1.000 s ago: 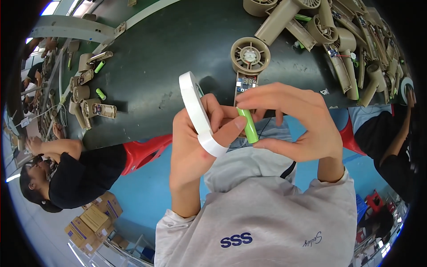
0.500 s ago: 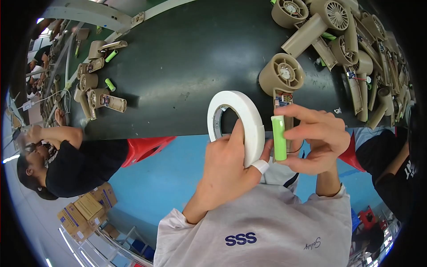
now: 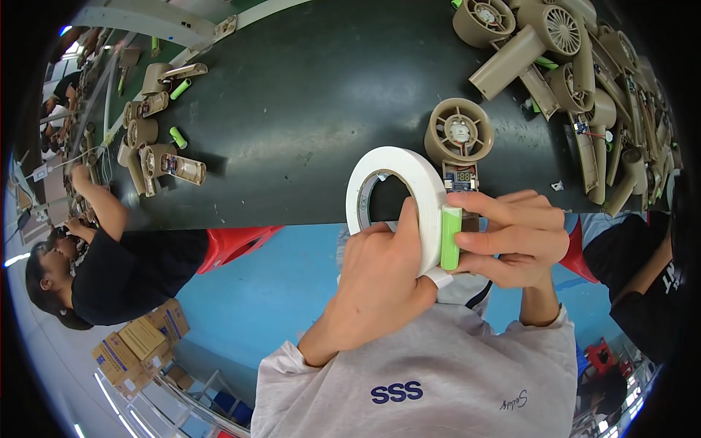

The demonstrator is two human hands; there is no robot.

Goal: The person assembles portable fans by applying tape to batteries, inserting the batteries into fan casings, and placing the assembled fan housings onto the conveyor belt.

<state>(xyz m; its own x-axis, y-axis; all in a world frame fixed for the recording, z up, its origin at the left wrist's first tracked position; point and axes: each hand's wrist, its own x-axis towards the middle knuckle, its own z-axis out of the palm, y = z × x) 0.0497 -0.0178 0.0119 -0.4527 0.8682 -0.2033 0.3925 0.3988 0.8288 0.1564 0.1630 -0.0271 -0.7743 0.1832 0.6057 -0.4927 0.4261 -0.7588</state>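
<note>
The left hand (image 3: 380,281) grips a white tape roll (image 3: 398,197) upright over the edge of the dark table (image 3: 307,109). The right hand (image 3: 511,241) pinches a green cylindrical battery (image 3: 450,237) against the roll (beige fan housing (image 3: 458,131) just behind).

A dark green-black worktable (image 3: 307,95) carries the things. Near its front edge lies one round beige fan housing (image 3: 458,131) with a small circuit board (image 3: 460,177) just below it. Toward the right end, beige fan shells and handles (image 3: 577,66) lie heaped together. At the left end sit more beige fan parts (image 3: 157,157), with green cylindrical cells (image 3: 178,137) among them.
</note>
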